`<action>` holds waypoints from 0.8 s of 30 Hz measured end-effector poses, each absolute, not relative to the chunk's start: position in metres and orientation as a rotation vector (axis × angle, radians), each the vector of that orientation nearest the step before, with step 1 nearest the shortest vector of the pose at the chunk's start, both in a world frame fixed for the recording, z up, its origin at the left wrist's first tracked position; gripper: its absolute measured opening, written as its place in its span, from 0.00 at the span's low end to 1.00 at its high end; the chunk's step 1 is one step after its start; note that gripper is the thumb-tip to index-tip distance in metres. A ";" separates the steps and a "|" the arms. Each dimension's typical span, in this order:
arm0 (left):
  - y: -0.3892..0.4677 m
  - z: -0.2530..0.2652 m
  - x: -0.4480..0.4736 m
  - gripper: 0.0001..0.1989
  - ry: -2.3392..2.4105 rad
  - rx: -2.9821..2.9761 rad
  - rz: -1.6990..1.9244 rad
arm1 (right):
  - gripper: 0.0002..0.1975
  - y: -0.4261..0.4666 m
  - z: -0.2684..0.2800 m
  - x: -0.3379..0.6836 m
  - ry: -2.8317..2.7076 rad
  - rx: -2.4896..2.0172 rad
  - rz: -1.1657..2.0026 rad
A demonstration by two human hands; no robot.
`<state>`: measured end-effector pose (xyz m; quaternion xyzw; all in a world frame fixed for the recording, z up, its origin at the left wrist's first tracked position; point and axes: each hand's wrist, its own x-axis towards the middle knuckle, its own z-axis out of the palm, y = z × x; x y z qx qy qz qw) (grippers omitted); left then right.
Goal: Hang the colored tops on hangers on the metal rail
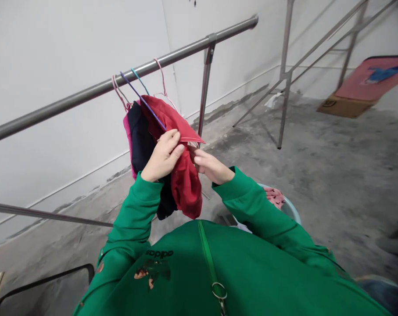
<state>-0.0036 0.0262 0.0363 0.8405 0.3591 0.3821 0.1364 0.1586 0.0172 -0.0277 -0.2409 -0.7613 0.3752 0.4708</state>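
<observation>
A red garment (189, 184) hangs from the rail in front of me, beside a purple hanger (149, 107) that runs from the rail down to my left hand. My left hand (166, 153) is closed on the red cloth near the hanger's lower end. At the garment's right edge, my right hand (210, 163) has its fingers curled against the cloth; the fingertips are partly hidden behind it. Just left of the red garment hang a dark navy garment (140, 140) and a bright pink one (129, 136).
A metal rail (77, 97) crosses the view, carrying pink hangers (161, 74) and a teal hanger (140, 81). A light-blue basin (292, 210) with pink cloth (274, 196) sits behind my right sleeve. Another metal frame (286, 87) and a cardboard box (346, 106) stand at right.
</observation>
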 end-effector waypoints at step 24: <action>0.058 0.052 -0.034 0.32 1.319 2.548 1.508 | 0.07 0.023 0.006 0.201 -0.844 -0.579 0.802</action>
